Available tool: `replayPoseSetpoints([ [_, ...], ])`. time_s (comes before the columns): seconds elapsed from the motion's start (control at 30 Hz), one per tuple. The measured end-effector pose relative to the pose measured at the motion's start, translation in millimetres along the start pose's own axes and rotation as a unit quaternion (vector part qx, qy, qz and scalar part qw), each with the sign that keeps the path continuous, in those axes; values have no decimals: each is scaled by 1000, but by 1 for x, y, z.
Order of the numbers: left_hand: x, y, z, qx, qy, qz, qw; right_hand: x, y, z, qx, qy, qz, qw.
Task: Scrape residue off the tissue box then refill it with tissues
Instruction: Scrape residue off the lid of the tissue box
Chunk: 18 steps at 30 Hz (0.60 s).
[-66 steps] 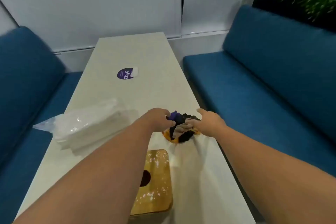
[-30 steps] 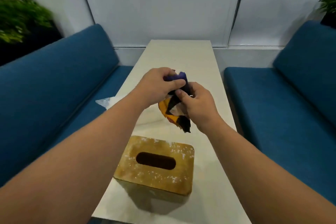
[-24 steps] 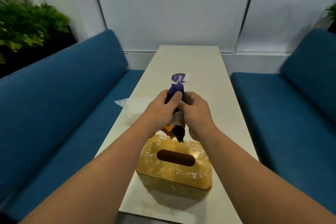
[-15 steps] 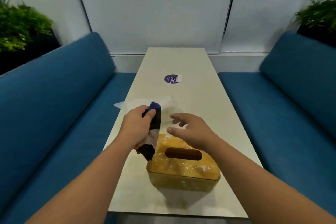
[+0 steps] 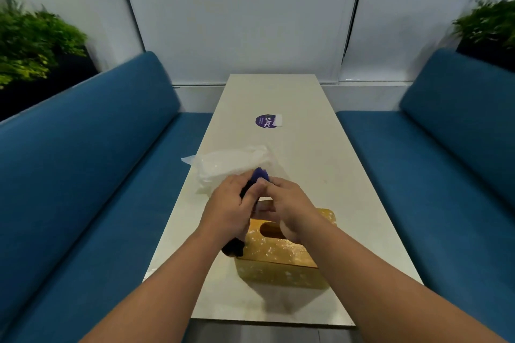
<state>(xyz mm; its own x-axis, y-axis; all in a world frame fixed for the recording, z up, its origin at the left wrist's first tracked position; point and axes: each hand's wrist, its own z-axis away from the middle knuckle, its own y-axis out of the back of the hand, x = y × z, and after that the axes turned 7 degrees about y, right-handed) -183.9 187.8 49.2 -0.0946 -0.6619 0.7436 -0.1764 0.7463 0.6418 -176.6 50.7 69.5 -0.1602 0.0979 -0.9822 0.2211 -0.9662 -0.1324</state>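
Head view shows the yellow tissue box [image 5: 281,257], white-speckled, on the table [image 5: 320,164], both hands, left hand [image 5: 228,211] and right hand [image 5: 289,211], above it gripping a dark cloth [image 5: 260,175].

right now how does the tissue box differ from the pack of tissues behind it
The tissue box is a rigid yellow-brown block speckled with white residue; the pack of tissues is soft, white and wrapped in crinkled clear plastic. The tissue box has an oval slot on top; the pack of tissues shows no opening. The tissue box sits nearest the person, under both hands; the pack of tissues lies farther back, by the table's left edge. Both rest on the table.
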Motion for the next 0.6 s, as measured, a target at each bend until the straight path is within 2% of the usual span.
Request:
replayPoseSetpoints([
  [0.07,-11,4,-8,0,33,-7,999,1,21,-4,-18,37,133,990],
  [0.1,-18,7,-12,-10,59,-29,998,2,37,-6,-25,68,251,965],
  [0.13,-27,11,-16,-20,83,-53,995,4,53,-7,-45,81,391,916],
  [0.17,-35,15,-19,-34,100,-70,992,7,66,-7,-76,73,514,852],
  [0.2,-43,17,-21,-52,110,-81,989,10,75,-6,-114,56,602,789],
  [0.23,-48,18,-24,-70,115,-90,987,14,80,-6,-152,42,658,737],
  [0.27,-50,16,-27,-84,116,-99,985,19,82,-6,-183,33,688,702],
  [0.33,-49,11,-36,-101,104,-119,982,29,84,-7,-203,28,709,674],
  [0.47,-36,-10,-60,-146,56,-165,974,35,81,-9,-204,43,730,650],
  [0.6,-12,-34,-76,-181,-19,-243,953,33,76,-9,-200,39,739,643],
])
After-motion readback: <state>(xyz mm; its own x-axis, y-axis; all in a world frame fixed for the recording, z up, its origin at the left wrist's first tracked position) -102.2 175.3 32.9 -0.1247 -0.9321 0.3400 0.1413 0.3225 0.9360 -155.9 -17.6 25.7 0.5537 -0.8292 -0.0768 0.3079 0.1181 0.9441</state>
